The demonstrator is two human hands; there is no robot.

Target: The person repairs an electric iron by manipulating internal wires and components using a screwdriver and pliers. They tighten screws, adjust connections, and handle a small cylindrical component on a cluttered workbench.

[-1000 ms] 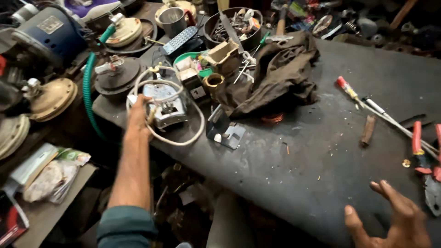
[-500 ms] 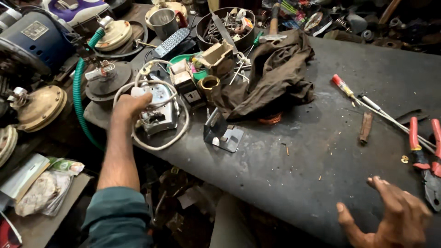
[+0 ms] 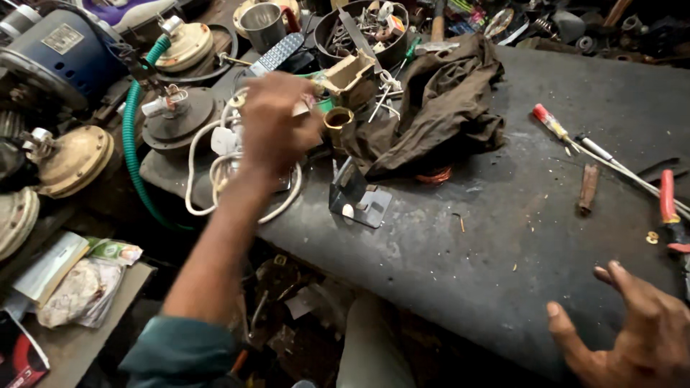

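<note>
My left hand (image 3: 277, 122) is stretched out over the left end of the dark worktop (image 3: 503, 237), blurred by motion. It hovers over a coil of white cable (image 3: 205, 169), close to a brass ring (image 3: 336, 118) and a tan plastic box (image 3: 350, 72). Whether it grips anything is unclear. My right hand (image 3: 636, 334) is at the bottom right, just above the worktop's front edge, with fingers spread and nothing in it. A bent metal bracket (image 3: 359, 202) stands between the two hands.
A dark brown cloth (image 3: 438, 108) lies heaped at the back. A red-handled screwdriver (image 3: 550, 122), a rusty piece (image 3: 588, 188) and red pliers (image 3: 668, 208) lie at the right. A green hose (image 3: 133, 144), round motor parts (image 3: 75, 158) and a blue motor (image 3: 61, 57) crowd the left.
My left hand has lifted off the cable-wrapped device and swung right and away, towards the brass ring. My right hand has stayed low at the bottom right, still spread.
</note>
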